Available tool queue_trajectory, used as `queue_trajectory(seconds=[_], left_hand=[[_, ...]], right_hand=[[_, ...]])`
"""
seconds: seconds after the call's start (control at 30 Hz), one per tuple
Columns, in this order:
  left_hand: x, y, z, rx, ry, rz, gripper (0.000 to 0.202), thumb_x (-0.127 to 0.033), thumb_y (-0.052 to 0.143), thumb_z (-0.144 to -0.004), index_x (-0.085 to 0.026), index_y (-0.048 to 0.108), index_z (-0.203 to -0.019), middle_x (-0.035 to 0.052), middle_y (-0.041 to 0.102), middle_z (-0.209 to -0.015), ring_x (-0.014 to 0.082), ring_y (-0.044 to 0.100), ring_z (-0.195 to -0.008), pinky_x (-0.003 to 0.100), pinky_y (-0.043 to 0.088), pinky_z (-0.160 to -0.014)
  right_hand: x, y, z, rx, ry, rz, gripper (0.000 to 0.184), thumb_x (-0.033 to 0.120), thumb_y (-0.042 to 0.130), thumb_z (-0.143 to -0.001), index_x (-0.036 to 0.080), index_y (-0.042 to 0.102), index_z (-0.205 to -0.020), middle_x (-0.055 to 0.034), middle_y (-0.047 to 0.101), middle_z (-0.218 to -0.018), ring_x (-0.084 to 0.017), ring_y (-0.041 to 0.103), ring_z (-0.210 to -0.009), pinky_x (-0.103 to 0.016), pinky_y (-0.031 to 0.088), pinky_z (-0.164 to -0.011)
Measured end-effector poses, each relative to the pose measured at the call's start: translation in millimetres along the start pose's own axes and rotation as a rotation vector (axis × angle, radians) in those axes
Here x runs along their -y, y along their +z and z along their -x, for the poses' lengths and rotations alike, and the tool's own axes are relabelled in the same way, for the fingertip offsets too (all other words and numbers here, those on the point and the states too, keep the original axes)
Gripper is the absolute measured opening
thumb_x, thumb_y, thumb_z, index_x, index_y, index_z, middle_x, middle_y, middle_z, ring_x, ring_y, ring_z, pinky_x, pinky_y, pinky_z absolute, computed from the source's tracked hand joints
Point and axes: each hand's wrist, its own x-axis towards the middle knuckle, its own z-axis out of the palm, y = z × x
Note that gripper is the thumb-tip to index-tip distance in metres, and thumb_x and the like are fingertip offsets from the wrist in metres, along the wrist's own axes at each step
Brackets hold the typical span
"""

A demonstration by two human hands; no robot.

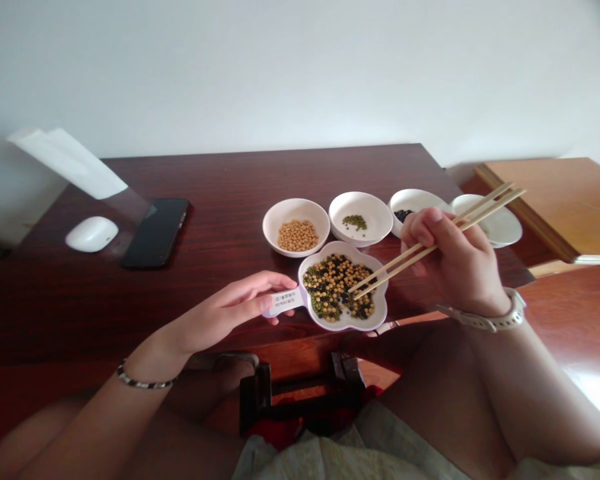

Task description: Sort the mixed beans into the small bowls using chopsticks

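Note:
My left hand [235, 307] grips the white handle [286, 301] of a flower-shaped white dish [347, 325], which holds mixed soybeans and dark beans [333, 287]. My right hand [450, 260] is shut on a pair of bamboo chopsticks [410, 252], whose tips reach over the beans. Behind the dish stand white bowls of soybeans [296, 210], mung beans [360, 203] and black beans [415, 200]. My right hand hides part of the black bean bowl. Just beyond it is another white dish [505, 230], partly covered by the chopsticks.
Everything stands on a dark reddish-brown wooden table [280, 173]. A black smartphone [155, 233] and a white computer mouse [91, 234] lie at the left. A white paper sheet [67, 163] is propped at the far left. A wooden board [545, 193] lies at the right.

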Motion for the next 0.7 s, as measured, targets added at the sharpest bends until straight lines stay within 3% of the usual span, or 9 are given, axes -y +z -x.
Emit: queue_trajectory(seconds=[0.1,0.27,0.4,0.6,0.7], left_hand=[[-2.1,1.0,0.8,-0.02,0.009,-0.004,0.036,-0.044,0.063,-0.112,-0.023,0.073,-0.14,0.0084,0.075,-0.136,0.0282,0.071,-0.115,0.033,0.061,-0.092],[1.6,0.3,2.3,0.016,0.007,0.004,0.031,-0.041,0.06,-0.114,-0.026,0.075,-0.136,0.0075,0.076,-0.137,0.0264,0.073,-0.119,0.031,0.061,-0.095],[5.3,-0.9,2.8,0.028,0.011,0.001,0.031,-0.042,0.058,-0.115,-0.026,0.076,-0.135,0.0087,0.078,-0.136,0.0265,0.074,-0.122,0.031,0.061,-0.097],[2.6,-2.2,2.2,0.041,0.023,-0.017,0.031,-0.042,0.059,-0.116,-0.027,0.076,-0.137,0.0078,0.077,-0.139,0.0256,0.073,-0.121,0.029,0.06,-0.098],[2.3,-3.0,2.0,0.056,0.033,-0.02,0.031,-0.043,0.058,-0.116,-0.029,0.076,-0.138,0.0059,0.076,-0.139,0.0252,0.071,-0.122,0.03,0.06,-0.1]], right_hand=[[-2.5,-1.3,-1.2,-0.038,-0.014,0.003,0.047,0.045,0.067,-0.11,0.022,0.054,-0.072,0.0017,0.05,-0.067,-0.011,0.049,-0.047,-0.027,0.035,-0.043],[1.4,-13.9,-7.5,-0.187,-0.126,-0.002,0.047,0.043,0.075,-0.104,0.021,0.053,-0.069,0.0026,0.049,-0.066,-0.009,0.048,-0.044,-0.027,0.026,-0.038],[4.9,-25.9,-15.2,-0.342,-0.245,-0.107,0.047,0.043,0.086,-0.093,0.022,0.052,-0.068,0.0051,0.044,-0.069,-0.009,0.043,-0.046,-0.025,0.031,-0.036],[2.3,-27.7,-12.7,-0.312,-0.15,-0.083,0.043,0.037,0.078,-0.099,0.02,0.05,-0.07,0.0046,0.048,-0.07,-0.008,0.047,-0.047,-0.022,0.037,-0.042],[4.8,-38.7,-15.4,-0.38,-0.241,-0.124,0.041,0.032,0.079,-0.097,0.02,0.05,-0.07,0.0049,0.046,-0.072,-0.008,0.048,-0.049,-0.021,0.037,-0.039]])
